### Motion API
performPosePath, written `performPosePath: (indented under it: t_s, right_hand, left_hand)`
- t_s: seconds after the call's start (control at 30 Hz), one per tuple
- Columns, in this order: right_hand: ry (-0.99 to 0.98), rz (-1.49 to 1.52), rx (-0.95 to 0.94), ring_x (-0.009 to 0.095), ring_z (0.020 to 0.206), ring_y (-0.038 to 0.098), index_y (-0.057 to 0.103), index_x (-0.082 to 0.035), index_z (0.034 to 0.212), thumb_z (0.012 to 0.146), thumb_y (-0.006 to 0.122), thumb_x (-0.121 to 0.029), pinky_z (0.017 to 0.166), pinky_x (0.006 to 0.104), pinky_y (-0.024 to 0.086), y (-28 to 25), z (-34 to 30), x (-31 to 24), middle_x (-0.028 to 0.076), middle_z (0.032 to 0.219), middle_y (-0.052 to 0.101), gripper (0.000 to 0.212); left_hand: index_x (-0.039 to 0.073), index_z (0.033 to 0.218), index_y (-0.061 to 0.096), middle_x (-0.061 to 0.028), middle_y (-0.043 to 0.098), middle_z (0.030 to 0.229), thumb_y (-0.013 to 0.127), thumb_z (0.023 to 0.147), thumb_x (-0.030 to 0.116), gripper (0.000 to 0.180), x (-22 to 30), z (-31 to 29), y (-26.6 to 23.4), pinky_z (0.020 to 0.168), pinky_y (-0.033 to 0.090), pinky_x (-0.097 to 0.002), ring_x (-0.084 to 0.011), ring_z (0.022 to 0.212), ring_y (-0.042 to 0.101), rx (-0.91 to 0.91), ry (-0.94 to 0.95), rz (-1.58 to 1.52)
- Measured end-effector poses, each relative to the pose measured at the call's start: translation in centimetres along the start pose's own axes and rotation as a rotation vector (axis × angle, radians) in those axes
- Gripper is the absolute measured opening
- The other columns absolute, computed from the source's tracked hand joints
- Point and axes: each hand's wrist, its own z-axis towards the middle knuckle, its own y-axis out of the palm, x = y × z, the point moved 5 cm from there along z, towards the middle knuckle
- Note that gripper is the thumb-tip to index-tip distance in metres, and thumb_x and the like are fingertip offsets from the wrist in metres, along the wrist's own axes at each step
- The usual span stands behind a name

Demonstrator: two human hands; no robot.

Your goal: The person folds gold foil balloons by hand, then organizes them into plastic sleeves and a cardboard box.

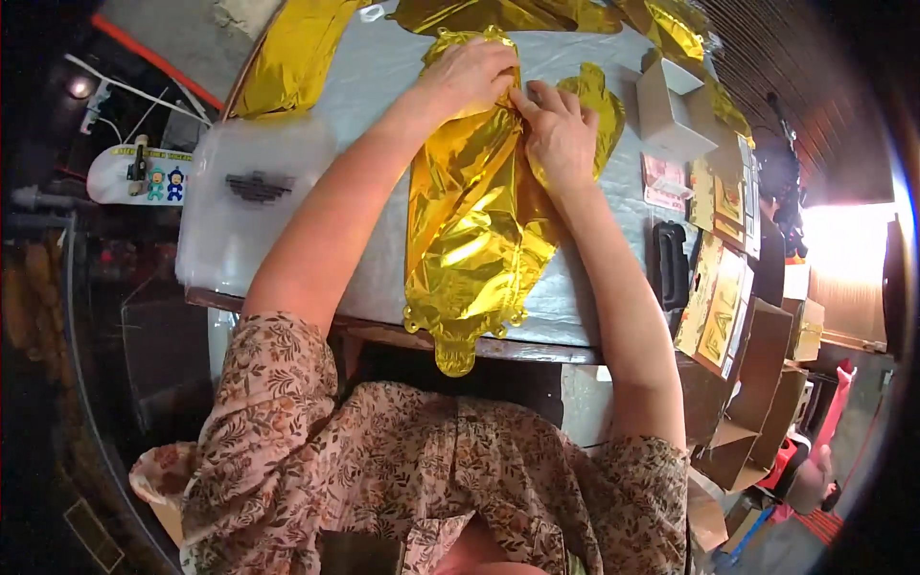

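A flat, shiny gold foil balloon (470, 240) lies lengthwise on the table, with small looped tabs at its near end. Its tongue-like tail overhangs the front edge. Near the far end, my left hand (470, 79) has its fingers bent down onto the foil, gripping it. Just right of it, my right hand (559, 139) pinches the foil's edge between thumb and fingers. The two hands almost touch, and the foil between them is creased. Another piece of gold foil (599, 101) shows beyond my right hand.
More gold foil (297, 57) lies at the far left and along the back. Clear plastic bags (216, 216) sit at left. On the right are a white open box (676, 110), pinkish paper notes (664, 180), a black plastic holder (670, 264) and printed cardboard packs (714, 307).
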Motion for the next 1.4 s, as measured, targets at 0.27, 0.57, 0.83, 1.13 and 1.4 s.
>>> performPosePath:
  t_s: [0.27, 0.57, 0.83, 1.13, 1.4]
  right_hand:
    - [0.035, -0.027, -0.052, 0.023, 0.124, 0.057, 0.069, -0.027, 0.134, 0.086, 0.056, -0.005, 0.102, 0.0454, 0.04, -0.3, 0.2, -0.3, 0.001, 0.137, 0.062, 0.054]
    - [0.041, -0.074, -0.102, 0.023, 0.126, 0.057, 0.068, -0.028, 0.135, 0.087, 0.055, -0.006, 0.103, 0.046, 0.04, -0.2, 0.4, -0.5, 0.0, 0.138, 0.062, 0.055]
    - [0.02, 0.027, -0.066, 0.027, 0.122, 0.06, 0.071, -0.019, 0.123, 0.089, 0.057, -0.007, 0.103, 0.0463, 0.04, -2.2, 0.0, 0.1, 0.004, 0.135, 0.065, 0.039]
    - [-0.562, 0.656, -0.3, 0.037, 0.132, 0.055, 0.064, 0.002, 0.13, 0.095, 0.067, -0.02, 0.114, 0.0493, 0.041, -6.4, -5.1, -10.4, 0.017, 0.14, 0.061, 0.041]
    - [-0.569, 0.704, -0.648, 0.036, 0.149, 0.038, 0.056, -0.007, 0.146, 0.103, 0.054, -0.043, 0.123, 0.0511, 0.029, -8.7, -10.1, -11.3, 0.011, 0.16, 0.044, 0.056]
  left_hand:
    - [0.018, 0.138, 0.061, 0.0008, 0.057, 0.146, 0.054, 0.096, 0.033, 0.045, -0.5, 0.5, 0.1, 0.104, 0.047, -0.0501, -0.0295, 0.127, 0.056, -0.175, -0.134, 0.191]
    - [0.018, 0.154, 0.046, 0.005, 0.042, 0.16, 0.044, 0.103, 0.035, 0.053, 0.4, -1.8, 1.6, 0.112, 0.033, -0.0552, -0.0257, 0.138, 0.043, -0.15, -0.248, 0.208]
    - [0.02, 0.156, 0.044, 0.0058, 0.042, 0.161, 0.041, 0.104, 0.036, 0.054, 0.1, -1.8, 2.5, 0.113, 0.03, -0.0512, -0.0248, 0.139, 0.043, -0.053, -0.253, 0.186]
    - [0.019, 0.154, 0.047, 0.0057, 0.042, 0.162, 0.037, 0.104, 0.038, 0.054, -0.7, -2.3, 3.1, 0.113, 0.029, -0.0469, -0.022, 0.139, 0.043, -0.019, -0.246, 0.217]
    - [0.013, 0.15, 0.049, -0.0018, 0.044, 0.159, 0.037, 0.105, 0.033, 0.051, 1.9, -1.8, 0.2, 0.115, 0.03, -0.0515, -0.0256, 0.142, 0.041, -0.1, -0.272, 0.135]
